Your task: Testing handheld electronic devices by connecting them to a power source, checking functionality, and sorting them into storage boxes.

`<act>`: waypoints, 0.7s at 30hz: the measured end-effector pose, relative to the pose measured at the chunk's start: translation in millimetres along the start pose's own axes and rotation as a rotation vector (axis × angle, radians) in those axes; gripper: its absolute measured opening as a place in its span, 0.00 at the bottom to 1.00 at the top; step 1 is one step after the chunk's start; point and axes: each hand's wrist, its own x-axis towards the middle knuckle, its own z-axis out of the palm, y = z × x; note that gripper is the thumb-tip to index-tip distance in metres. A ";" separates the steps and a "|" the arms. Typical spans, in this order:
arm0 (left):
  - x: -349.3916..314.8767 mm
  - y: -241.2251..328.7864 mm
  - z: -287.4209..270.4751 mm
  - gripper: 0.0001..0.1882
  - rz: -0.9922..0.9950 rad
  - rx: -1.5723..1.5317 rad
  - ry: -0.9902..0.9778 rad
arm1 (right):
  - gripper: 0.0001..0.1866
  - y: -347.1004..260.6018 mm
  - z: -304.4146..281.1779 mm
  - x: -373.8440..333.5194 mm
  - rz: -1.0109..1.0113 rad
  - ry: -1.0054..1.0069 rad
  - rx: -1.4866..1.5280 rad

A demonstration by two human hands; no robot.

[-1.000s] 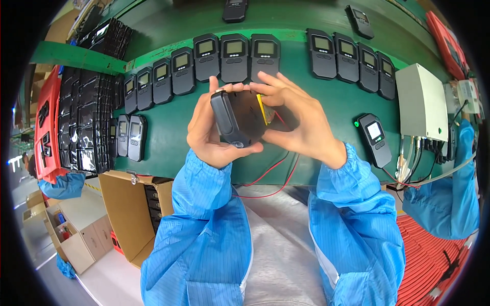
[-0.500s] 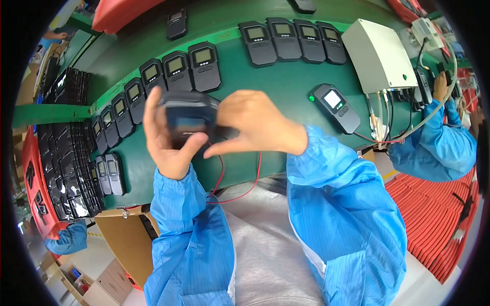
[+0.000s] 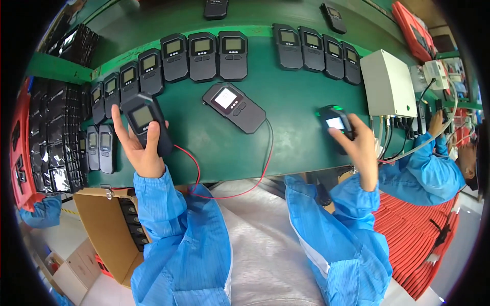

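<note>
My left hand (image 3: 142, 148) holds a black handheld meter (image 3: 142, 116) with a dull grey screen, tilted above the bench, thumb across its front. My right hand (image 3: 360, 148) is closed around another meter (image 3: 335, 122) at the right; its screen is lit white and green light shows at its top end. Between my hands a third meter (image 3: 237, 107) lies on the green bench, screen lit. From its lower end a thin cable (image 3: 267, 163) loops along the bench's front edge, turning red, to beside the meter in my left hand. Whether it plugs in there is hidden.
Rows of black meters (image 3: 202, 56) line the bench's back. A pale metal box (image 3: 386, 84) with hoses stands at right, near a co-worker's blue sleeve (image 3: 426, 163). Black packaged trays (image 3: 56, 135) are stacked left; an open carton (image 3: 104, 229) stands below. Red cases (image 3: 408, 239) fill the lower right.
My hands have parted from the meter they shared. The left carries a meter leftward; the right has moved onto the lit meter at right. The middle meter now shows uncovered. The view has shifted.
</note>
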 end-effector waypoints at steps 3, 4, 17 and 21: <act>-9.7 1.7 19.4 0.47 0.007 -0.025 0.004 | 0.21 -22.9 17.7 4.4 -0.227 -0.028 -0.148; -9.5 2.0 21.9 0.47 0.016 -0.030 -0.004 | 0.21 -28.2 21.6 5.2 -0.315 0.025 -0.036; -10.9 -15.3 2.3 0.46 -0.012 0.010 -0.025 | 0.26 -137.8 53.1 41.1 -0.556 -0.130 0.721; -7.6 -17.3 -6.3 0.45 -0.026 0.099 -0.069 | 0.27 -141.7 70.9 90.4 -0.166 -0.259 1.046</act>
